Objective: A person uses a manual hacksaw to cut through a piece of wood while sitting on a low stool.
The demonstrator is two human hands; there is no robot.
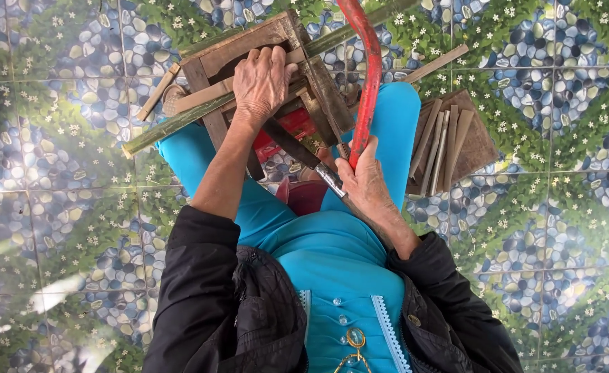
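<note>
My left hand (263, 79) lies palm down on a small wooden frame stool (249, 38), pressing a flat bamboo slat (201, 97) onto it. A long green bamboo pole (173, 126) runs diagonally under the frame. My right hand (365, 185) is shut on the handle of a knife, whose dark blade (290, 143) points up-left toward the left wrist, with a metal collar (330, 179) at the grip. A curved red metal bar (368, 69) comes down from the top and ends beside my right thumb.
A stack of split bamboo strips (439, 141) rests on a brown board (480, 145) at the right. A red box (287, 124) sits under the stool. My knees in turquoise trousers (394, 117) flank the work. The floor is pebble-and-flower patterned tile (55, 207).
</note>
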